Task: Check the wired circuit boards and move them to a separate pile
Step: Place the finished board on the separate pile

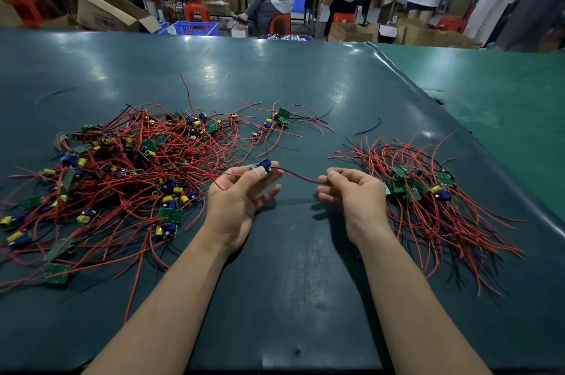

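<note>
The left hand [241, 191] pinched a small circuit board [262, 165] between thumb and forefinger, palm up, the other fingers loosely spread. The board, green with a blue part on it, hung above the middle of the bench [290, 267], between the two piles. A red and black wire pair [298, 176] ran from the board across the gap to the right hand [351, 194], which held the wires' far end between thumb and curled fingers.

The big pile [122, 173] covered the left half of the bench: a thick tangle of red wires with many green boards carrying yellow and blue parts. Its loose wire ends reached right up beside the left hand and wrist, and some strands lay under or behind the fingers. A few stray boards [276, 121] lay a little apart at the pile's far right end, toward the far edge of the bench.

The smaller pile [428, 194] lay on the right side of the bench, just beside the right hand, its red wires fanned out toward the near right corner. One loose black wire [368, 128] lay alone on the bench beyond it.

A dark green mat covered the bench, and a lighter green surface [504, 93] adjoined its right edge. Beyond the far edge stood cardboard boxes [107, 12], a blue crate [195, 28] and red stools [279, 23], with several people seated or standing at other tables.
</note>
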The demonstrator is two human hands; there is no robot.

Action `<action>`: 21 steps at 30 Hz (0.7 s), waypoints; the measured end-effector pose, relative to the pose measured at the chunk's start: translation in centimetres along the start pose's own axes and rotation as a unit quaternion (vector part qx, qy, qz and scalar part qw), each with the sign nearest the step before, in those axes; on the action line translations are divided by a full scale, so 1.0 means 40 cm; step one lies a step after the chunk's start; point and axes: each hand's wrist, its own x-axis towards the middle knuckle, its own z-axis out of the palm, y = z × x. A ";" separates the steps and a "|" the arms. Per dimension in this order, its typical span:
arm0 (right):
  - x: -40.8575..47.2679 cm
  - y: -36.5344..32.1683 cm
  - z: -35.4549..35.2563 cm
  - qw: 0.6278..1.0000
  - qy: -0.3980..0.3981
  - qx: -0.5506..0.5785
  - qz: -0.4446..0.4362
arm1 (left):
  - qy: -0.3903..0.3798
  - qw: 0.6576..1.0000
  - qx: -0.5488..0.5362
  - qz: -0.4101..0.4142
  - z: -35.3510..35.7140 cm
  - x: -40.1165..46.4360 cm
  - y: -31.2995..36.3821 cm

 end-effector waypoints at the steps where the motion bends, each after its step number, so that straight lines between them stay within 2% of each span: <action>1: 0.002 0.005 -0.005 0.998 0.011 -0.063 -0.030 | 0.013 1.000 -0.005 0.005 -0.002 0.002 0.000; 2: 0.002 0.009 -0.007 0.987 0.020 -0.140 -0.069 | 0.022 1.000 -0.009 0.016 -0.005 0.005 0.000; 4: -0.003 0.018 -0.009 0.940 0.044 -0.301 -0.157 | 0.032 0.998 0.004 0.049 -0.008 0.006 0.005; 5: -0.008 0.018 -0.007 0.918 0.059 -0.337 -0.201 | 0.037 0.996 0.031 0.073 -0.007 0.005 0.006; 7: -0.023 0.015 0.003 0.903 0.062 -0.321 -0.278 | 0.053 0.980 0.131 0.141 -0.005 0.001 -0.001; 8: -0.031 0.015 0.013 0.912 0.031 -0.288 -0.292 | 0.061 0.962 0.194 0.185 -0.004 0.000 -0.007; 10: -0.054 0.013 0.039 0.953 -0.076 -0.178 -0.234 | 0.071 0.903 0.318 0.281 0.002 0.000 -0.015; 12: -0.070 0.010 0.058 0.974 -0.175 -0.050 -0.139 | 0.058 0.845 0.403 0.346 0.011 0.005 -0.012; 14: -0.075 0.006 0.063 0.976 -0.203 0.005 -0.083 | 0.013 0.811 0.448 0.377 0.015 0.012 -0.007; 16: -0.070 0.004 0.058 0.981 -0.184 0.016 -0.059 | -0.050 0.784 0.481 0.389 0.011 0.017 -0.013; 18: -0.063 0.007 0.052 0.988 -0.146 0.024 -0.048 | -0.093 0.782 0.491 0.372 0.006 0.015 -0.027; 21: -0.051 0.005 0.045 0.990 -0.135 0.014 -0.042 | -0.107 0.813 0.477 0.316 0.003 0.010 -0.044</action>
